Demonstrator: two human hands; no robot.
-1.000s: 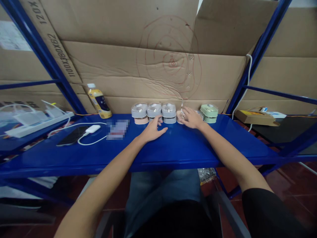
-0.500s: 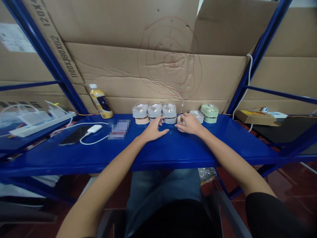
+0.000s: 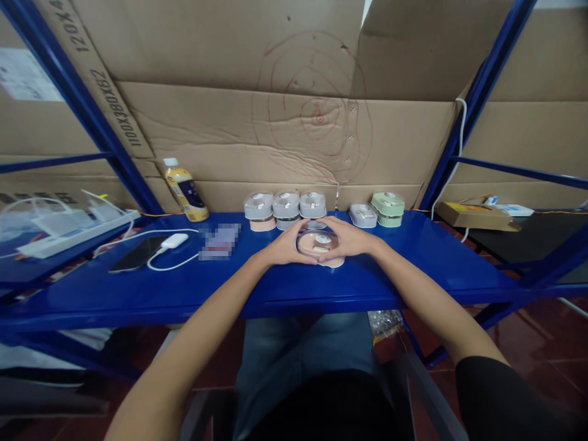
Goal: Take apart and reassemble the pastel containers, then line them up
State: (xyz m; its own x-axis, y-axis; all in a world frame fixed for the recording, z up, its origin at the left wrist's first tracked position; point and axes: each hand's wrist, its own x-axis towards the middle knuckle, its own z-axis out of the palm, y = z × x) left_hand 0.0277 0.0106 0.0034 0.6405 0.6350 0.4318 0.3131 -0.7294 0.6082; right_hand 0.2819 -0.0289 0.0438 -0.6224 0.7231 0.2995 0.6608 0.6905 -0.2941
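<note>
Between my hands, just above the front half of the blue tabletop, is a small pink box with a clear lid (image 3: 320,242); a round pale sticker and a small white piece show through or on its top. My left hand (image 3: 287,246) curves around its left side, and my right hand (image 3: 349,239) grips the right side. Their fingertips nearly meet at the far edge. A pink rounded piece (image 3: 335,263) shows under the right thumb; whether it is joined to the box I cannot tell. Behind my hands stands a grey clear-lidded box stack (image 3: 313,202), partly hidden.
More clear-lidded stacks, one pink-based (image 3: 259,211) and one grey (image 3: 286,210), stand at the back. A single grey box (image 3: 363,215) and a green stack (image 3: 388,209) are to the right. A yellow bottle (image 3: 186,191), phone (image 3: 139,253) and white cable lie left.
My right hand has brought the pink box from the back row toward me and to the left. My left hand, open and empty before, has closed around its left side.
</note>
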